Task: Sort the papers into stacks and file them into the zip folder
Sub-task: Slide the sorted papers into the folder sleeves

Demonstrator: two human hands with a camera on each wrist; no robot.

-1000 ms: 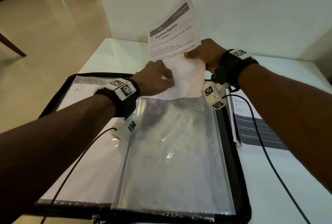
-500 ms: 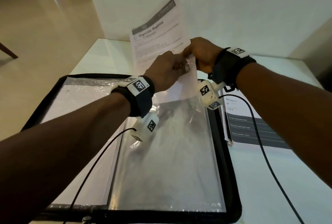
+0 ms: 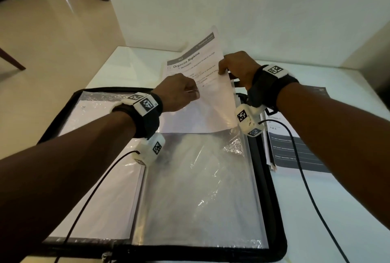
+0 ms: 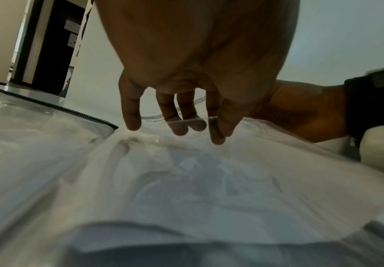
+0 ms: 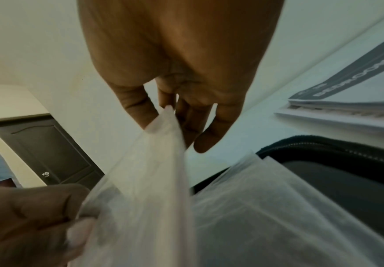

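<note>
A black zip folder (image 3: 276,210) lies open on the white table (image 3: 341,216), with clear plastic sleeves inside. A printed paper headed "Organize Napkins" (image 3: 196,62) stands tilted, its lower half inside the right-hand clear sleeve (image 3: 200,189). My left hand (image 3: 191,93) pinches the sleeve's top plastic edge (image 4: 195,120) between thumb and forefinger (image 4: 217,133). My right hand (image 3: 223,70) grips the paper's right edge, thumb on the front; its fingers (image 5: 140,112) pinch the white sheet (image 5: 154,162). My left hand (image 5: 26,216) shows at the lower left of the right wrist view.
A stack of printed papers (image 3: 295,148) with dark bands lies on the table just right of the folder, also seen as papers (image 5: 346,108). The folder's left side holds a filled sleeve (image 3: 88,136). Wrist cables trail over the folder. A wall stands behind the table.
Half a second ago my left hand was right beside my right hand and the paper leaned left. The left hand is now further left on the sleeve edge, and the paper stands straighter.
</note>
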